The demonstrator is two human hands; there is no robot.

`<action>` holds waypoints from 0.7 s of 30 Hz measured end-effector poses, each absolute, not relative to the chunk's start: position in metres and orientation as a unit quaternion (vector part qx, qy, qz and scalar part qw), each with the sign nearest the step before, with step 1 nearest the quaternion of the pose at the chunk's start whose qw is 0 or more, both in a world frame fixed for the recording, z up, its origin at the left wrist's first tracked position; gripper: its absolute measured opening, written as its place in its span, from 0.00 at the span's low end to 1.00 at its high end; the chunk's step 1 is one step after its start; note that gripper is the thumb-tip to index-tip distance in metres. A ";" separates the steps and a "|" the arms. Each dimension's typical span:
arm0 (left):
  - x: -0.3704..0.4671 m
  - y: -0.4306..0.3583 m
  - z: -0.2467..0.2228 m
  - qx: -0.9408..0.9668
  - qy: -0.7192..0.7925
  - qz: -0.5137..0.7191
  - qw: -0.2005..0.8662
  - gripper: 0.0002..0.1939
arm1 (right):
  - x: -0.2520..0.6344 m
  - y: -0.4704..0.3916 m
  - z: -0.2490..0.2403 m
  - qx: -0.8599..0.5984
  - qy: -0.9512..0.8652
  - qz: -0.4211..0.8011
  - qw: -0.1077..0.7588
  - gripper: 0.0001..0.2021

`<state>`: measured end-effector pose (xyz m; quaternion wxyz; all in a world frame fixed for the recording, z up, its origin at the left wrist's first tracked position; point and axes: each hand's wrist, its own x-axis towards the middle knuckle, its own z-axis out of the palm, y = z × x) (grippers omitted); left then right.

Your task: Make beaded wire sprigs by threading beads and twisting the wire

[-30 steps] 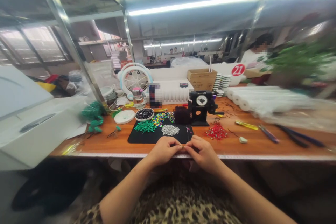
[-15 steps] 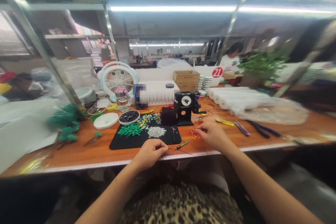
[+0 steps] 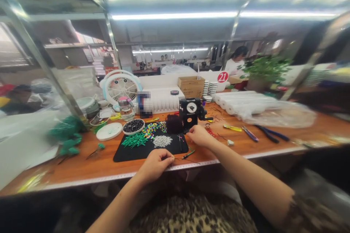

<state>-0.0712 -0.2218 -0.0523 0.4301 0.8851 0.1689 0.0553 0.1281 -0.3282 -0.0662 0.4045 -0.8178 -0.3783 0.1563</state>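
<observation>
My left hand pinches the end of a thin dark wire at the table's front edge. That wire runs right, beside a green and black beaded piece. Over the right edge of the black mat, my right hand has its fingers pressed together near the black crank device; anything between them is too small to make out. On the mat lie green tubes, silver beads, multicoloured beads and a dark fuzzy bundle. Black beads fill a white dish.
Yellow cutter, pliers and a small white piece lie at right. White rolls, a carton and a fan stand behind. Green material lies left. A person sits beyond the partition.
My right hand has moved left from the red beaded pieces to the mat's edge, and the small white piece now shows. My left hand keeps its pinch. The view has shifted slightly.
</observation>
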 end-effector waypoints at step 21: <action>-0.064 -0.230 -0.051 0.763 0.239 0.036 0.599 0.12 | 0.036 -0.393 -0.042 -0.558 -0.280 0.387 0.679 0.19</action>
